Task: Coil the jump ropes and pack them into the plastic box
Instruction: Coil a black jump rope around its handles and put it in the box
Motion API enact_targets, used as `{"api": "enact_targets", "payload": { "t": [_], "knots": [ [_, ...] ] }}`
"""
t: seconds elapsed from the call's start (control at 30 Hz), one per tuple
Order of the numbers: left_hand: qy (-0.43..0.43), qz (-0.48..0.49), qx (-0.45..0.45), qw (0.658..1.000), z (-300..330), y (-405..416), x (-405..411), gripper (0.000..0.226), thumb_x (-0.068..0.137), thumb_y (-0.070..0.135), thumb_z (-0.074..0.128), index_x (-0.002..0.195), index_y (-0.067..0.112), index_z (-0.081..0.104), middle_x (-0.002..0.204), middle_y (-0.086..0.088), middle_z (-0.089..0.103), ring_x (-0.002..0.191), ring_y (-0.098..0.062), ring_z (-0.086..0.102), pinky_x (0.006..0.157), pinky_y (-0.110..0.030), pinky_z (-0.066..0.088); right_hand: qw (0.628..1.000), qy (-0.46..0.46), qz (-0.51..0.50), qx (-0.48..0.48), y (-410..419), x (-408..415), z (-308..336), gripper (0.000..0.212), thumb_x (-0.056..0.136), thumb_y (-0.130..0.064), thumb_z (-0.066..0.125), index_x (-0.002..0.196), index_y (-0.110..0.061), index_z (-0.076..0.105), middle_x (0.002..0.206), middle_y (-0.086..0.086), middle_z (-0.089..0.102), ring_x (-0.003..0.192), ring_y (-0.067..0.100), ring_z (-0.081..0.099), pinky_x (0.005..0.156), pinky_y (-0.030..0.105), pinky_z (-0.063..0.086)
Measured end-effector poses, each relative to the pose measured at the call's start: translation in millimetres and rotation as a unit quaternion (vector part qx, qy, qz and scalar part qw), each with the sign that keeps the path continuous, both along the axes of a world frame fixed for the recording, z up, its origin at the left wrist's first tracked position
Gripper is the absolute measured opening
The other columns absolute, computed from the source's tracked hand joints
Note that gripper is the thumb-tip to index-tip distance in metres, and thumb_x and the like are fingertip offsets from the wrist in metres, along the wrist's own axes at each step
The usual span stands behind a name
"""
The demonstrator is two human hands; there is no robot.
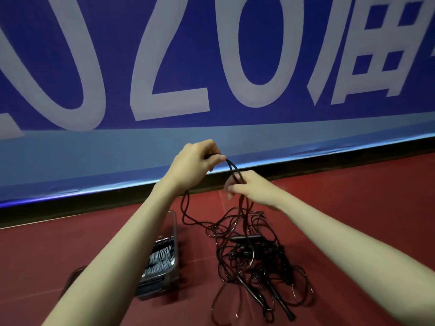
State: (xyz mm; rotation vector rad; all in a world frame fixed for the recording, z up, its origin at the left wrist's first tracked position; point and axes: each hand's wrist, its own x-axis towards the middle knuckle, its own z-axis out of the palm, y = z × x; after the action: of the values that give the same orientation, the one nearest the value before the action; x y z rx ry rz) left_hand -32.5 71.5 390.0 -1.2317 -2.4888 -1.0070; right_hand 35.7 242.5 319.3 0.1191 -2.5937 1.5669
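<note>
We judge we're freeing one rope from the tangle: left hand grips its handle, right hand pinches the cord; next, coil toward the box.

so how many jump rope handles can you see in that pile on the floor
3 clearly: one handle lying across the pile's far side, two at its near edge, left and right. The tangle may hide more.

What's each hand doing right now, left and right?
Left hand: raised, gripping the black jump rope near its handle end.
Right hand: fingers curled around the same rope's strands lower down.
</note>
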Motion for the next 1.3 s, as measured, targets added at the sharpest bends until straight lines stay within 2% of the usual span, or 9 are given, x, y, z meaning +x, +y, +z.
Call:
{"api": "enact_targets", "payload": {
  "t": [0.13,0.4,0.53,0.7,0.8,0.9,1.07,1.2,1.3],
  "knots": [
    [0.013,0.033,0.115,0.993,9.9,-2.2,0.2,0.019,0.092,0.029,0.063,0.082,0.013,0.061,0.06,0.006,0.054,0.056,-0.011,0.045,0.058,-0.033,0.039,0.996,-0.043,-0.031,0.073,13.6,5.8,-23.4,0.02,0.094,-0.01,0.053,0.08,-0.019,0.065,0.073,0.003,0.068,0.073,0.02,0.066,0.08,0.04,0.053],
    [-0.044,0.054,0.182,0.981,-1.8,-6.6,-4.1,0.023,0.093,0.026,0.062,0.08,0.008,0.06,0.06,0.001,0.054,0.054,-0.007,0.042,0.054,-0.016,0.035,0.956,-0.171,-0.113,0.211,43.9,21.2,-66.3,0.035,0.093,-0.032,0.056,0.062,-0.016,0.049,0.059,-0.001,0.047,0.06,0.02,0.044,0.059,0.031,0.031],
    [-0.047,0.058,0.215,0.974,1.3,-5.3,-3.5,0.023,0.096,0.029,0.059,0.086,0.009,0.063,0.062,0.001,0.053,0.054,-0.005,0.04,0.053,-0.015,0.033,0.977,-0.075,-0.196,0.041,41.8,12.1,-52.5,0.028,0.096,-0.011,0.053,0.072,-0.01,0.067,0.065,0.003,0.069,0.067,0.014,0.066,0.075,0.027,0.044],
    [-0.092,0.067,0.111,0.987,-10.0,-13.0,-14.3,0.019,0.096,0.03,0.056,0.088,0.014,0.063,0.065,0.002,0.056,0.057,-0.01,0.047,0.059,-0.027,0.039,0.958,0.05,-0.28,-0.027,47.5,7.8,-15.4,0.037,0.098,-0.017,0.052,0.061,-0.016,0.054,0.057,-0.006,0.056,0.065,0.018,0.059,0.074,0.035,0.044],
    [-0.193,0.081,0.102,0.973,-31.1,-21.5,-26.2,0.016,0.095,0.017,0.056,0.08,0.014,0.059,0.068,0.001,0.063,0.058,-0.01,0.056,0.063,-0.028,0.043,0.95,0.074,-0.258,-0.16,43.5,10.5,9.4,0.036,0.101,-0.014,0.047,0.065,-0.013,0.042,0.04,-0.009,0.037,0.039,0.013,0.045,0.058,0.032,0.046],
    [-0.252,0.068,0.084,0.962,-44.9,-25.0,-28.3,0.009,0.093,0.012,0.06,0.097,0.019,0.057,0.098,-0.003,0.067,0.089,-0.019,0.063,0.07,-0.025,0.048,0.957,0.089,-0.256,-0.098,36.5,11.9,29.8,0.037,0.097,-0.015,0.052,0.062,-0.013,0.044,0.038,-0.01,0.029,0.033,0.01,0.026,0.046,0.027,0.029],
    [-0.252,-0.069,0.054,0.964,-30.8,-5.3,-4.9,0.045,0.092,-0.003,0.049,0.129,0.021,0.048,0.124,0.006,0.06,0.116,-0.009,0.055,0.082,-0.007,0.044,0.965,0.099,-0.222,0.096,15.3,15.3,40.2,0.029,0.091,-0.01,0.052,0.071,0.01,0.051,0.055,0.004,0.041,0.05,0.015,0.033,0.05,0.031,0.025],
    [-0.341,-0.122,0.056,0.93,-26.2,17.7,17.5,0.019,0.099,0.011,0.042,0.107,0.019,0.057,0.089,0.006,0.067,0.083,-0.007,0.064,0.083,-0.017,0.047,0.959,0.113,-0.226,0.129,12.1,11.7,38.1,0.027,0.09,-0.009,0.051,0.073,0.011,0.051,0.061,0.009,0.043,0.056,0.019,0.034,0.052,0.034,0.024],
    [-0.288,-0.071,0.06,0.953,-25.4,20.0,17.1,0.024,0.101,0.028,0.045,0.084,0.018,0.057,0.058,0.012,0.045,0.05,-0.005,0.04,0.055,-0.021,0.036,0.961,0.111,-0.202,0.151,15.8,9.7,31.0,0.028,0.092,-0.013,0.054,0.069,0.002,0.05,0.058,0.003,0.04,0.053,0.015,0.031,0.05,0.031,0.023]
  ]
}}
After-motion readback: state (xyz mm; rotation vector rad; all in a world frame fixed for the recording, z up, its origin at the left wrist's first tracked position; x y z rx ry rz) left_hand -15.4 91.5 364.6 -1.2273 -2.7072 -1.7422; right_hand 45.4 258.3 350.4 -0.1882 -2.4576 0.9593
